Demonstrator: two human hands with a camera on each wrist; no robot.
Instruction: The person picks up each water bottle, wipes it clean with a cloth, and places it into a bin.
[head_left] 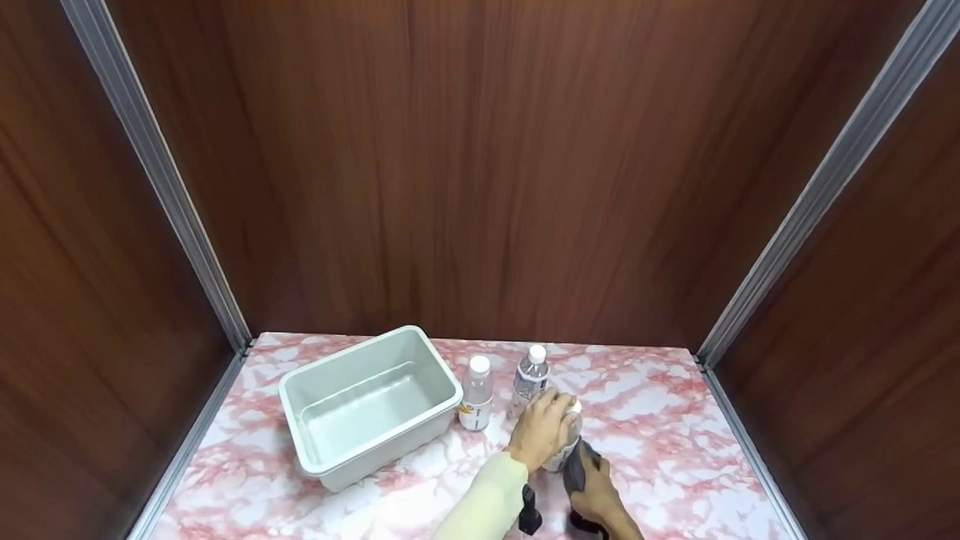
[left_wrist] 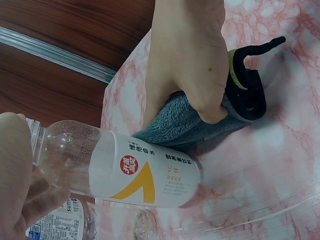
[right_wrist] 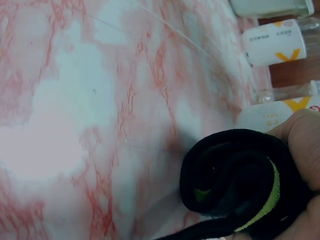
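My left hand (head_left: pixel 541 429) grips a clear plastic bottle (left_wrist: pixel 145 170) by its capped neck. The bottle stands on the table and has a white label with a yellow V-shaped mark. A rolled grey-blue towel (left_wrist: pixel 175 122) with dark edging and a yellow-green strip lies against the bottle's side. Around that towel curl the fingers and thumb of my right hand (head_left: pixel 598 491). In the right wrist view the dark spiral end of the roll faces the camera, with a loose dark strip trailing from it.
A pale grey-green rectangular bin (head_left: pixel 390 452) stands at the left on the pink-and-white marbled table (head_left: pixel 645 405). Beside it is a white-capped bottle (head_left: pixel 477 397); another capped bottle (head_left: pixel 531 373) stands just behind my left hand. Dark wooden panels (head_left: pixel 465 187) enclose the back and sides.
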